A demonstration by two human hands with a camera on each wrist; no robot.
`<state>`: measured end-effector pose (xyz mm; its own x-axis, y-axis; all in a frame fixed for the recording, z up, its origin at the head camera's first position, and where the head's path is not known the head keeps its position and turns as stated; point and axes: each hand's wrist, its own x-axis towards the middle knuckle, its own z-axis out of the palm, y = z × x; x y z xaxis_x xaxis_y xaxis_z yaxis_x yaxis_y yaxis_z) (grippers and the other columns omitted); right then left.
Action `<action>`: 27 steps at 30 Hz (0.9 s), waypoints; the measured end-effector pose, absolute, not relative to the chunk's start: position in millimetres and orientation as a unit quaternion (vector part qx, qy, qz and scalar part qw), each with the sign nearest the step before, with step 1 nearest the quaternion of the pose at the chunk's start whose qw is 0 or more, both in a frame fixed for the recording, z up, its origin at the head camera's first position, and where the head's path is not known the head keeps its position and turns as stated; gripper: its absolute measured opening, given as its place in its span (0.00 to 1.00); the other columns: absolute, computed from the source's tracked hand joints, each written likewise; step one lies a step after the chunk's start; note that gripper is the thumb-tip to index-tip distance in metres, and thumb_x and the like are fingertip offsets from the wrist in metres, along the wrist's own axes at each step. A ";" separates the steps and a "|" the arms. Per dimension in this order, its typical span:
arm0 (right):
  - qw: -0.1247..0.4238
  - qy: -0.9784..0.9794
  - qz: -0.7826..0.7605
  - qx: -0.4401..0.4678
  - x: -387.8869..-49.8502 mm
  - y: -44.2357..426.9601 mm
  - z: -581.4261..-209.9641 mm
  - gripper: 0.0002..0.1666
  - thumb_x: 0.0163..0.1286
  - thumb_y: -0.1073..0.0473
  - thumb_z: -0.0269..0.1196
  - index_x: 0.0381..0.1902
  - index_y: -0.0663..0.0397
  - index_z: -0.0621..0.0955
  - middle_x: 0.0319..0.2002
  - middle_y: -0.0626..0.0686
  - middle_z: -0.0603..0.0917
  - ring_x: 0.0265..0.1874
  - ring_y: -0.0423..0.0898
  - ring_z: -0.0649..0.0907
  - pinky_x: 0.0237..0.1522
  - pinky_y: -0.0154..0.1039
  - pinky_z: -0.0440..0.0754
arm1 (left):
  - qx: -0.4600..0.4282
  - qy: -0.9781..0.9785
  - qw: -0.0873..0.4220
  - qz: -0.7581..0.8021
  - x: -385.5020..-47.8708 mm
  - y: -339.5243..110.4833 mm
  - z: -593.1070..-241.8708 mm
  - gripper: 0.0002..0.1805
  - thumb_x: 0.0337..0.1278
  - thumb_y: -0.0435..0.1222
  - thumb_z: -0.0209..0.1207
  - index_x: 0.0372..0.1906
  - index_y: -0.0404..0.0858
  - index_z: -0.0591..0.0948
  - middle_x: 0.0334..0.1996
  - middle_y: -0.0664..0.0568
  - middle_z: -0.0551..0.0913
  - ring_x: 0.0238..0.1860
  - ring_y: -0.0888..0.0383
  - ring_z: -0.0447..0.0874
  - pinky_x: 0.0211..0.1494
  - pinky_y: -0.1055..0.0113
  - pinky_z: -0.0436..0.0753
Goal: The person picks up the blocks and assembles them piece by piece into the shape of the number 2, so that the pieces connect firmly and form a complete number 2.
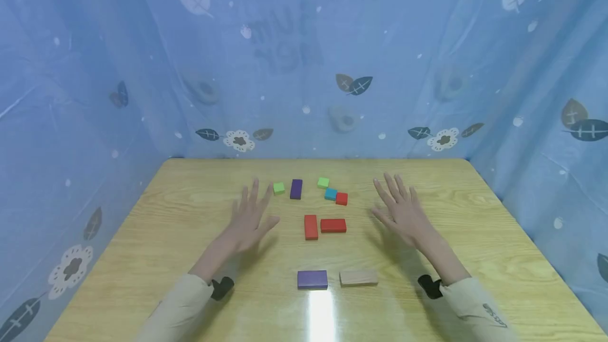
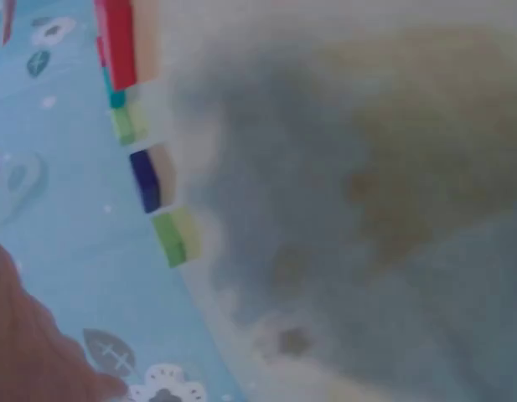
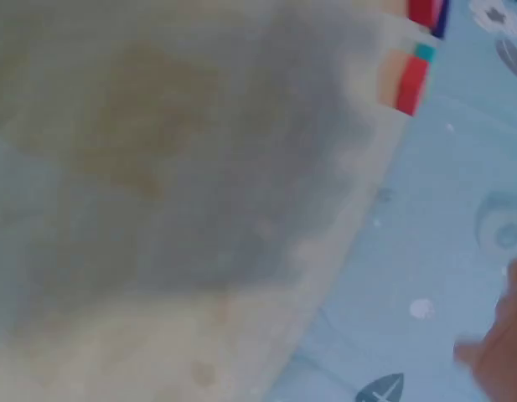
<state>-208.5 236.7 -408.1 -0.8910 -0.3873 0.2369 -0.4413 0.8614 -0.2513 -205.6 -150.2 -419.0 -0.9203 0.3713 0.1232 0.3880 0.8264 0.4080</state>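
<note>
Hovering with left grip [image 1: 247, 223] and right grip [image 1: 404, 216] released, cropped in blurred wrist views; flanking red blocks [image 1: 311, 227] on table [image 1: 166, 241], before blue curtain [image 1: 304, 15]

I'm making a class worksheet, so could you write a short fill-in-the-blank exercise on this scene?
1. In the head view, the wood-coloured block lies to the ____ of the near purple block.
2. There, the dark purple block lies to the ____ of the small blue block.
3. The left hand and right hand both hold ____.

Missing words: right; left; nothing.
</note>
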 end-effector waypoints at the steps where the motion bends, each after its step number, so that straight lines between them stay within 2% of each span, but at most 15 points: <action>1: 0.080 -0.955 0.162 0.236 -205.4 238.3 -408.9 0.40 0.75 0.44 0.50 0.76 0.55 0.52 0.76 0.60 0.43 0.73 0.60 0.42 0.68 0.68 0.41 | -0.220 -0.949 0.021 -0.223 -203.1 -152.5 -420.6 0.42 0.70 0.52 0.46 0.77 0.49 0.37 0.74 0.43 0.24 0.72 0.35 0.24 0.67 0.30 0.38; 4: 0.031 -0.933 0.220 0.282 -194.6 241.8 -410.9 0.38 0.74 0.49 0.54 0.75 0.52 0.55 0.75 0.57 0.49 0.72 0.59 0.52 0.68 0.63 0.53 | -0.278 -0.929 0.012 -0.243 -195.7 -157.8 -423.2 0.40 0.71 0.48 0.47 0.77 0.49 0.39 0.75 0.46 0.29 0.73 0.40 0.26 0.70 0.35 0.44; 8: -0.023 -0.900 0.288 0.326 -181.5 243.3 -414.9 0.35 0.70 0.52 0.59 0.71 0.53 0.64 0.71 0.57 0.62 0.67 0.59 0.65 0.62 0.59 0.68 | -0.313 -0.902 -0.034 -0.296 -185.9 -159.6 -421.1 0.38 0.71 0.47 0.49 0.77 0.52 0.44 0.76 0.56 0.38 0.75 0.49 0.30 0.72 0.42 0.46; 10: -0.039 -0.886 0.304 0.347 -176.3 243.3 -418.2 0.33 0.68 0.53 0.62 0.68 0.55 0.69 0.67 0.57 0.68 0.64 0.58 0.69 0.60 0.58 0.71 | -0.327 -0.886 -0.047 -0.326 -181.3 -158.1 -420.3 0.36 0.69 0.46 0.52 0.76 0.50 0.52 0.75 0.56 0.47 0.75 0.50 0.39 0.73 0.45 0.50; 12: -0.051 -0.876 0.311 0.365 -171.5 243.3 -422.3 0.32 0.67 0.52 0.63 0.66 0.57 0.72 0.64 0.56 0.73 0.62 0.56 0.73 0.58 0.54 0.74 | -0.342 -0.870 -0.049 -0.351 -175.6 -154.7 -420.1 0.31 0.67 0.43 0.56 0.72 0.46 0.62 0.71 0.55 0.61 0.72 0.50 0.55 0.70 0.48 0.60; 14: -0.066 -0.869 0.314 0.376 -166.6 243.2 -426.4 0.32 0.66 0.50 0.64 0.64 0.57 0.74 0.63 0.55 0.75 0.60 0.54 0.75 0.58 0.51 0.76 | -0.365 -0.854 -0.045 -0.369 -168.8 -148.6 -421.5 0.26 0.62 0.39 0.60 0.65 0.40 0.72 0.64 0.51 0.73 0.64 0.50 0.70 0.65 0.53 0.71; 16: -0.086 -0.863 0.319 0.384 -161.5 243.2 -429.9 0.32 0.65 0.48 0.64 0.63 0.56 0.75 0.62 0.54 0.76 0.59 0.52 0.76 0.57 0.47 0.77 | -0.371 -0.849 -0.059 -0.371 -159.7 -140.7 -423.2 0.24 0.58 0.40 0.64 0.59 0.38 0.78 0.56 0.51 0.79 0.57 0.53 0.77 0.59 0.59 0.77; 21: -0.145 -0.857 0.327 0.371 -151.0 245.1 -436.5 0.37 0.61 0.43 0.66 0.63 0.55 0.75 0.61 0.57 0.75 0.61 0.51 0.74 0.60 0.38 0.74 | -0.354 -0.884 -0.102 -0.289 -134.8 -121.4 -429.9 0.35 0.48 0.52 0.69 0.60 0.40 0.77 0.55 0.56 0.78 0.56 0.56 0.76 0.60 0.60 0.76; 24: -0.157 -0.862 0.323 0.358 -147.4 246.4 -438.5 0.40 0.58 0.41 0.67 0.64 0.55 0.75 0.62 0.59 0.74 0.62 0.54 0.73 0.62 0.38 0.71 | -0.358 -0.899 -0.089 -0.235 -125.4 -113.6 -433.4 0.39 0.43 0.55 0.70 0.60 0.39 0.76 0.52 0.56 0.78 0.54 0.57 0.76 0.59 0.62 0.77; 27: -0.154 -0.866 0.313 0.360 -145.9 246.1 -438.5 0.42 0.57 0.39 0.68 0.64 0.55 0.74 0.63 0.61 0.73 0.62 0.58 0.72 0.63 0.41 0.70 | -0.365 -0.904 -0.062 -0.214 -120.9 -108.7 -435.8 0.36 0.42 0.52 0.72 0.57 0.37 0.78 0.48 0.56 0.78 0.49 0.61 0.78 0.54 0.66 0.80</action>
<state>-145.9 246.1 -438.5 -0.6941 -0.7188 -0.0409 -0.5265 0.5455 -0.6521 -120.9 -108.7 -435.8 -0.7260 0.6863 0.0443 0.6334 0.6422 0.4318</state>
